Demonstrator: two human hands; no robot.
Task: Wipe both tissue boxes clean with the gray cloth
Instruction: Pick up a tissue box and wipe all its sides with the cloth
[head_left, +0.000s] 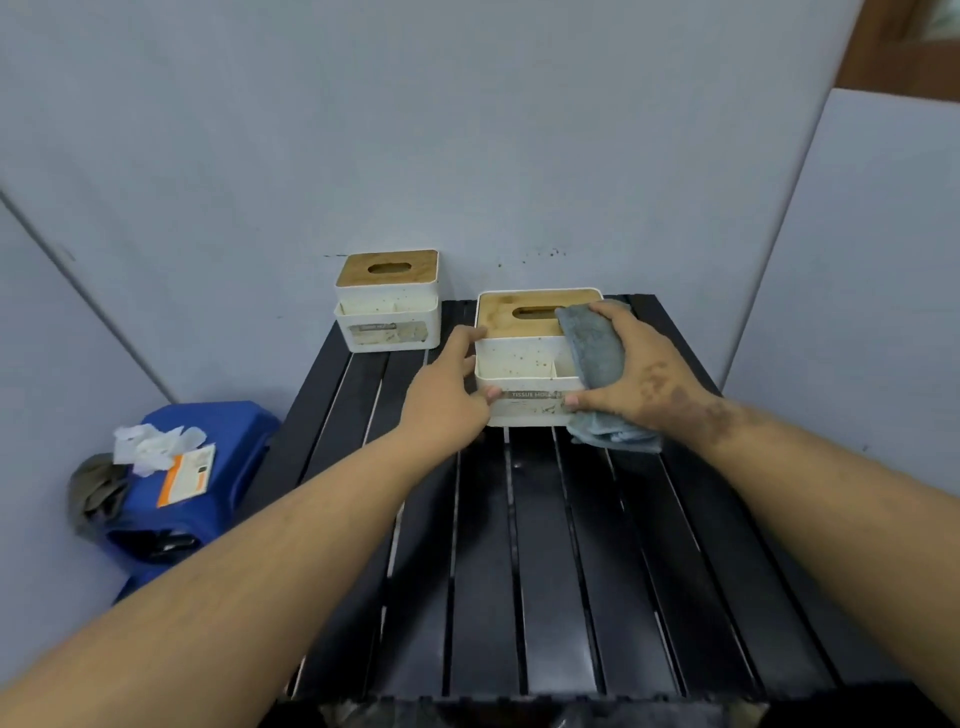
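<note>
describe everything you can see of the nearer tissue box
The nearer tissue box is white, plastic-looking, with a wooden-looking lid and an oval slot. An open front tray, divided into compartments, is speckled with brown spots; its label reads "TISSUE HOLDER". It stands upright on the black slatted table. The left hand grips its left side; the right hand presses the gray cloth over its right side.

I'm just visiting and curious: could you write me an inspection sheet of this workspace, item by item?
Surface: black slatted table, gaps between slats, bare in front.
Job's things: near tissue box, brown specks in its front tray; far tissue box at the back left corner, speckled too; gray cloth draped over the near box's right side.
Clutter: blue bin left of the table, with crumpled tissue and an orange-and-white card on top.
Hands: left hand steadies the near box's left side; right hand presses the cloth on it.
Cables: nothing seen.
Surroundings: pale blue-gray walls.
</note>
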